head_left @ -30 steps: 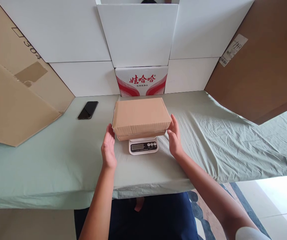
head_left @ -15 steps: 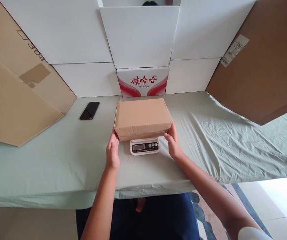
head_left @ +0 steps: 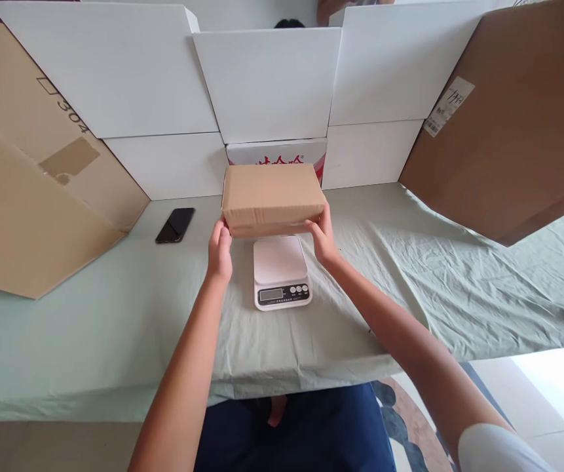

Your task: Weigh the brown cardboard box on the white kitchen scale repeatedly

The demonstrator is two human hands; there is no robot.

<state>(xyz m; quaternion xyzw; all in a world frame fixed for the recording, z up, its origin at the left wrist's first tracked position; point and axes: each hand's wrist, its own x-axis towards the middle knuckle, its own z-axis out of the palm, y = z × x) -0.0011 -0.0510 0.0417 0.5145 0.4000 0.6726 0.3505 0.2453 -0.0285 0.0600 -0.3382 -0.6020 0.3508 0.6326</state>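
A closed brown cardboard box (head_left: 272,190) is held between my two hands, above and beyond the scale. My left hand (head_left: 220,252) grips its near left corner, fingers under and behind the edge. At the near right corner, my right hand (head_left: 321,235) has its thumb on the front face and its other fingers mostly hidden. Below the box lies a white kitchen scale (head_left: 282,272) with a flat plate, a small display and several round buttons. Its far edge is close under the box in view.
A black phone (head_left: 175,225) lies left on the green cloth (head_left: 114,314). White boxes (head_left: 266,82) form a wall behind, with a red-and-white printed carton (head_left: 276,152) at its base. Large cardboard panels stand left (head_left: 40,196) and right (head_left: 502,131). Part of a person shows at the top.
Both hands have lifted the cardboard box and moved it away from me. The scale's plate, earlier covered by it, now shows. The view has shifted slightly.
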